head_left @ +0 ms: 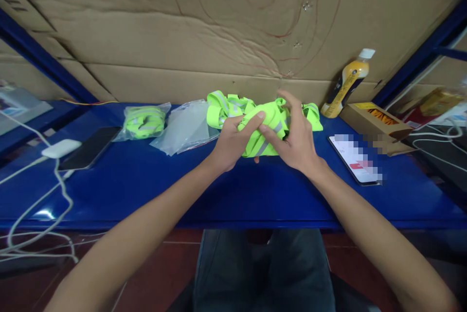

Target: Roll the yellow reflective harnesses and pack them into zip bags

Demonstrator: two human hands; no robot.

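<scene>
Between my two hands is a folded bundle of neon yellow-green reflective strap [264, 129] with grey stripes. My left hand [233, 139] grips its left side, thumb on top. My right hand [297, 139] holds the right side with its thumb pressed on the front and the index finger raised; some of its fingers are hidden behind the bundle. More loose neon reflective straps [219, 107] lie behind the bundle against the cardboard. Left of my hands are flat clear plastic bags [189, 124] and a bagged neon strap [144, 123].
On the blue table [146, 195], a dark phone [91, 149], a white charger case [61, 148] and white cables lie left. At right are a lit phone [353, 158], an open cardboard box [375, 119] and a yellow drink bottle [345, 88]. A cardboard wall [146, 39] stands behind.
</scene>
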